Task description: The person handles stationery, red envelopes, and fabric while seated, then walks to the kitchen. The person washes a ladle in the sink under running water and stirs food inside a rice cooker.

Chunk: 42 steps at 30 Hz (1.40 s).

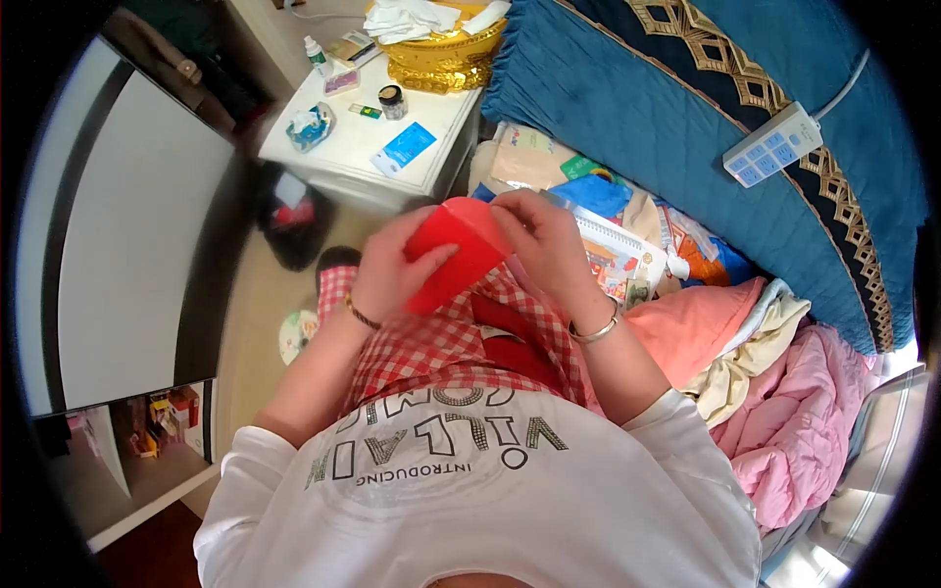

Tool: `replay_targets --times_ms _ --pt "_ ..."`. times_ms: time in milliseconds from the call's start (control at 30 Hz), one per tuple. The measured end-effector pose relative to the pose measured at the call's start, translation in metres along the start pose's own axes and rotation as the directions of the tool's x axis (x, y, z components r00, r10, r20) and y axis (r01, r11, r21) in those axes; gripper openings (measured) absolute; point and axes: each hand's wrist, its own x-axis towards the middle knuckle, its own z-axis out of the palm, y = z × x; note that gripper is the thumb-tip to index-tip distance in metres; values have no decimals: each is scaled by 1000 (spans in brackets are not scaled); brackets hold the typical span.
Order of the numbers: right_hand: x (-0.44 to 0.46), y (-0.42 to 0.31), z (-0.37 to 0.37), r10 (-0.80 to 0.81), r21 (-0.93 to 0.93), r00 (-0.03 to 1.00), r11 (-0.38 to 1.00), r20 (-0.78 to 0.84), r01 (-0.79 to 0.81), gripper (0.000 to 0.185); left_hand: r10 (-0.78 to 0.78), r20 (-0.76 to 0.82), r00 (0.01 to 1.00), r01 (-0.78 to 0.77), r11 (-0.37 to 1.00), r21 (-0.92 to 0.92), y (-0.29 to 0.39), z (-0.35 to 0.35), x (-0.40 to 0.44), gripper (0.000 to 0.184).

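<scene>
A red envelope (466, 245) with a rounded flap is held up in front of my lap, tilted. My left hand (392, 260) grips its left side, the thumb lying across the front and the other fingers behind it. At the upper right edge, near the flap, my right hand (544, 235) pinches the paper between thumb and fingers. Whether anything is inside the envelope cannot be seen. Below it are my red-and-white checked trousers (421, 343).
A white bedside table (343, 162) bears a gold basin (441, 64), a small jar (392, 101) and a blue card (404, 147). On the right, a power strip (774, 147) rests on a blue bedspread (627, 88), beside heaped papers and a pink quilt (794, 421). A black bag (291, 230) sits on the floor.
</scene>
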Motion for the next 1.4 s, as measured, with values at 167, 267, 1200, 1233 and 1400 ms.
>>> replay_targets --times_ms 167,267,1200,1233,1400 --pt "8 4 2 -29 72 999 997 -32 31 14 -188 165 968 219 956 -196 -1 -5 28 27" --pt "10 13 0 -137 -8 990 991 -19 137 15 -281 252 926 352 883 -311 -5 -4 36 26" --pt "24 10 12 64 312 992 946 105 -94 13 -190 132 973 220 938 -269 -18 -27 4 36" --pt "22 13 12 -182 197 983 964 -4 180 18 -28 33 999 30 999 -32 -20 -26 2 41" --pt "0 10 5 -485 -75 874 871 24 485 31 113 -356 928 15 941 338 -35 -18 -1 51"
